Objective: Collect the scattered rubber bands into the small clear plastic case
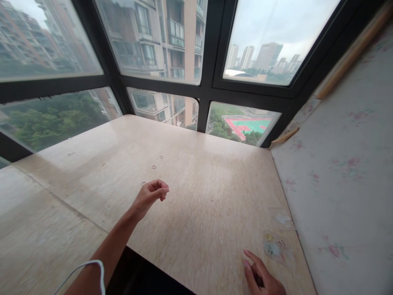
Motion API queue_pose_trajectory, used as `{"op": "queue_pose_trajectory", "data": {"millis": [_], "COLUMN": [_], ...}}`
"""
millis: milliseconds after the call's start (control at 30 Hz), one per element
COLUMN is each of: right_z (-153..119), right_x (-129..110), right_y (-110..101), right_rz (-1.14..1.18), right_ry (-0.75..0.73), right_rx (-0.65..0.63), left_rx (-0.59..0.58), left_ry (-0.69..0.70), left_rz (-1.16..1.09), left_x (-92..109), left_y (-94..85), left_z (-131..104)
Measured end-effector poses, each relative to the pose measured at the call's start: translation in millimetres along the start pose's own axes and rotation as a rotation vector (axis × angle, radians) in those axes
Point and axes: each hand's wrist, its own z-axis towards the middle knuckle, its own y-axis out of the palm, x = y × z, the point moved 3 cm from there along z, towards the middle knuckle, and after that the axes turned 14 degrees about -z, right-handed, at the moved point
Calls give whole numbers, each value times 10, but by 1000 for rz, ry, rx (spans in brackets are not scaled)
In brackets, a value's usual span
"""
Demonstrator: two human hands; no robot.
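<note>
My left hand (153, 193) is over the middle of the stone sill, its fingers pinched together; whatever they hold, if anything, is too small to make out. One small ring (144, 183) shows just behind its knuckles. Beyond it lie two more thin rings (154, 167) (161, 157). Near the front edge, my right hand (260, 273) has its thumb and index finger apart, with nothing visible between them. To its right rests a clear plastic bag (274, 247) with small yellowish and silvery items inside.
Another clear bag (281, 218) lies by the papered wall (340, 180). A thin small item (71, 154) is at the far left of the sill (190, 221). Dark window frames (205, 92) border the back. A white cable (100, 266) crosses my left forearm.
</note>
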Motion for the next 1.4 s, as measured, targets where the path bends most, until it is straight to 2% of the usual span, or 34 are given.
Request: {"op": "queue_pose_trajectory", "data": {"millis": [167, 333, 533, 667, 733, 867, 1000, 1233, 1400], "right_z": [59, 83, 97, 122, 122, 105, 95, 103, 102], "right_x": [-79, -150, -177, -182, -182, -180, -169, -146, -136], "right_y": [-104, -166, -202, -229, -228, -210, -199, -188, -180], "right_rz": [71, 84, 141, 168, 158, 122, 112, 144, 146], "right_ry": [-75, -46, 9, 30, 37, 50, 59, 69, 71], "right_rx": [30, 25, -14, -10, -28, -57, -41, -48, -47], "left_rx": [-110, -355, -667, -813, -829, -864, -935, -893, -891], "left_ry": [-56, -142, -271, -315, -274, -109, -86, 44, 51], "left_rz": [-224, -338, -311, -184, -31, 339, 572, 769, 774], "left_x": [-88, -217, -500, -741, -840, -941, -1027, -1186, -1193], "left_y": [598, 1339, 2226, 2657, 2791, 2960, 3083, 3213, 3177], "left_z": [-103, -236, -464, -575, -592, -593, -593, -561, -547]}}
